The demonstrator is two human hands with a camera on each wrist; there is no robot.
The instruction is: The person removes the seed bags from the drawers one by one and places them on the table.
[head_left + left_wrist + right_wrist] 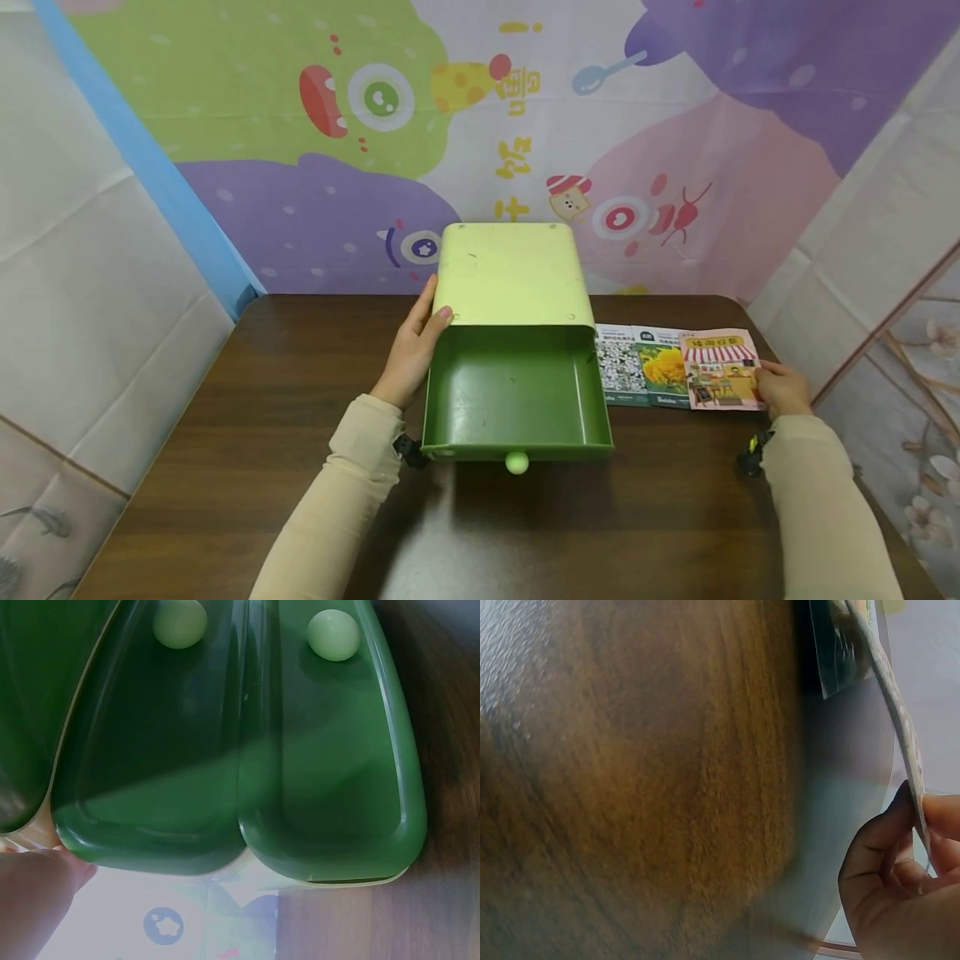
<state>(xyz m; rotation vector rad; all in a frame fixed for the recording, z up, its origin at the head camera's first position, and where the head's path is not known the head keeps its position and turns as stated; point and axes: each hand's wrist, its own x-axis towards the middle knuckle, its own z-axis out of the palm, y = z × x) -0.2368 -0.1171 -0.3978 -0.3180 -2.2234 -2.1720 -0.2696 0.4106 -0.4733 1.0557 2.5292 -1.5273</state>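
Observation:
A pale-green drawer box (510, 271) stands at the back middle of the table, its green top drawer (513, 387) pulled out with nothing inside. My left hand (408, 350) rests along the box's left side, thumb at the front top edge and fingers straight. Two lower drawer fronts (165, 750) with round pale knobs (334, 635) show in the left wrist view. My right hand (783, 387) pinches the right edge of a pink booklet (720, 371) with a shop drawing. From the right wrist view the booklet (900, 712) is seen edge-on between thumb and fingers.
Two flower-picture packets lie right of the box: one with white flowers (622, 367), one with a yellow flower (662, 367), partly overlapped by the booklet. The brown table (300, 375) ends at a cartoon-printed cloth (300, 200) behind, with pale cloth walls on both sides.

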